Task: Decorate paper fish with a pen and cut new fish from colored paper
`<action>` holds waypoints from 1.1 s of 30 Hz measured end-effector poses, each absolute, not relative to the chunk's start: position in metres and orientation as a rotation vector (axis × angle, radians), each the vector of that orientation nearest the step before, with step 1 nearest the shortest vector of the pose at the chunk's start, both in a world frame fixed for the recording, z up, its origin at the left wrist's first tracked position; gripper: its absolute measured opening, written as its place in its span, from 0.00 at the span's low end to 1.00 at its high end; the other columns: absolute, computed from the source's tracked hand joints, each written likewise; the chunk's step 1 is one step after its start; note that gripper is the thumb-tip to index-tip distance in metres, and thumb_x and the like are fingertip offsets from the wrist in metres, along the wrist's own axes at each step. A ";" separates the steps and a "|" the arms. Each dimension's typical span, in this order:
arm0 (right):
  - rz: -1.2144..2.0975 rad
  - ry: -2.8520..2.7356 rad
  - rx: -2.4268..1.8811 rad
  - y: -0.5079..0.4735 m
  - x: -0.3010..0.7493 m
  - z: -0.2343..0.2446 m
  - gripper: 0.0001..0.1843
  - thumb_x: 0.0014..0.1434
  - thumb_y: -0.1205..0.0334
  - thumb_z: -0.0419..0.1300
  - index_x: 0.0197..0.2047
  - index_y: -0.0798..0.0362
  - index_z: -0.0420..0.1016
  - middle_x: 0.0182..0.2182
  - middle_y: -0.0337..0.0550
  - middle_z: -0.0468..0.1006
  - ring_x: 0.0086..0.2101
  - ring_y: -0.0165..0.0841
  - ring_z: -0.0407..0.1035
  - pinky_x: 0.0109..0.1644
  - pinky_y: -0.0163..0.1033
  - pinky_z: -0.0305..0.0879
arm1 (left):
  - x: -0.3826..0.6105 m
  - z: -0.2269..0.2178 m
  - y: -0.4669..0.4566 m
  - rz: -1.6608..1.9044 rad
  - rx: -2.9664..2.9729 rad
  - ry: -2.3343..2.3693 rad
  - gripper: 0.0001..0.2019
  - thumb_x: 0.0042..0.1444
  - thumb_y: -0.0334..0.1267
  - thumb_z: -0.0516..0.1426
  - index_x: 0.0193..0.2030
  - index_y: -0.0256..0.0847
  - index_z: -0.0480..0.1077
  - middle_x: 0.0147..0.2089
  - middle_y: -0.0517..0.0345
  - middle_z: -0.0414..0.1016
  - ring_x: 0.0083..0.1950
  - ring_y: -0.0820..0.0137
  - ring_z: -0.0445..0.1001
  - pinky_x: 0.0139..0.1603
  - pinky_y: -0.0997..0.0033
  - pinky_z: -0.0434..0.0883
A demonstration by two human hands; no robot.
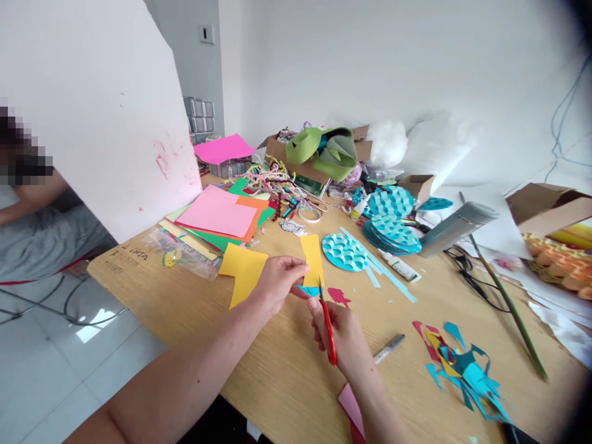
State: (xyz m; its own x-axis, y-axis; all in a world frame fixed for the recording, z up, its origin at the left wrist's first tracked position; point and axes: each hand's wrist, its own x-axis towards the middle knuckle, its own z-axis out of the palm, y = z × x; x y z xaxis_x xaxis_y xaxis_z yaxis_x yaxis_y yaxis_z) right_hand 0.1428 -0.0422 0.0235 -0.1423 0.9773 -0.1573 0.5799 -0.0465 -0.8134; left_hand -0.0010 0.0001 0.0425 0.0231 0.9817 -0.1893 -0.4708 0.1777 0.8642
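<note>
My left hand pinches a small yellow paper piece by its left edge, above the table. In my right hand are red-handled scissors, their blades pointing up at the lower right corner of that yellow piece. Whether the blades are cutting into it I cannot tell. A larger yellow sheet with a notch lies left of my left hand. Just beyond the scissors a red paper scrap rests on the wood, and a blue paper piece shows partly beneath my left fingers.
Stacked coloured sheets lie at the left. Teal scalloped discs, a glue bottle and a grey cylinder stand or lie to the right. Paper scraps and a marker are nearer. Behind the white board sits a person.
</note>
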 end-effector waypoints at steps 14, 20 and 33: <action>1.035 -1.705 -1.684 -0.041 0.141 0.021 0.37 0.50 0.23 0.49 0.20 0.51 0.61 0.13 0.40 0.66 0.15 0.29 0.60 0.17 0.33 0.53 | -0.001 0.043 -0.001 1.290 0.683 0.921 0.13 0.35 0.40 0.69 0.24 0.34 0.73 0.18 0.69 0.59 0.18 0.81 0.57 0.15 0.79 0.70; 1.050 -1.675 -1.687 -0.042 0.141 0.020 0.36 0.50 0.23 0.50 0.20 0.51 0.61 0.13 0.40 0.66 0.14 0.29 0.60 0.16 0.33 0.53 | 0.000 0.042 0.000 1.311 0.704 0.931 0.15 0.36 0.41 0.69 0.26 0.33 0.73 0.19 0.66 0.62 0.20 0.79 0.61 0.15 0.79 0.70; 1.109 -1.686 -1.669 -0.041 0.142 0.020 0.35 0.51 0.25 0.52 0.20 0.52 0.62 0.13 0.39 0.67 0.14 0.29 0.62 0.18 0.33 0.57 | 0.000 0.041 0.000 1.302 0.707 0.937 0.13 0.37 0.40 0.68 0.25 0.33 0.73 0.20 0.64 0.67 0.20 0.78 0.64 0.15 0.78 0.70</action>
